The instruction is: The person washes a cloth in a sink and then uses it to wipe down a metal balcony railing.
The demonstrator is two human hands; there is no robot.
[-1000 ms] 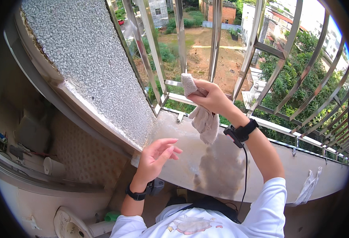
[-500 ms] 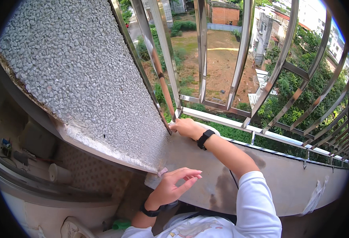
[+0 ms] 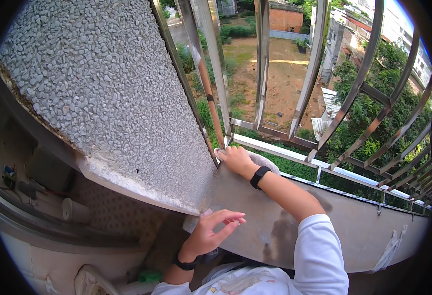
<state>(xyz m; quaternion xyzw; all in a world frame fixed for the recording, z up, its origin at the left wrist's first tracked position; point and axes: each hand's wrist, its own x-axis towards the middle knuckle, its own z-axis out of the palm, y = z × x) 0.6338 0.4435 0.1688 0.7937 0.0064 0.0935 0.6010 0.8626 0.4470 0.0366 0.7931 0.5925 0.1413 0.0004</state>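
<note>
My right hand (image 3: 236,160) is closed over a pale grey-white cloth (image 3: 265,161), pressed into the corner where the pebbled wall meets the metal railing. Folds of the cloth show at the fingertips and behind the wrist; the rest is hidden under the hand. A copper-toned metal bar (image 3: 211,101) comes down to that corner. My left hand (image 3: 207,233) hovers by the lower end of the wall, above the near edge of the stone ledge (image 3: 245,216). Its fingers are stretched out, thumb apart, with nothing in them.
A pebbled wall (image 3: 113,88) fills the left side. Shiny railing bars (image 3: 316,64) stand along the far side, with a dirt yard (image 3: 270,78) far below. Damp dark patches mark the ledge, and a clear plastic strip (image 3: 393,250) hangs on it at the right.
The view has shifted slightly, moving the railing to the right in the picture. My right hand stays at the corner, and more of the cloth shows around it. My left hand is nearly still.
</note>
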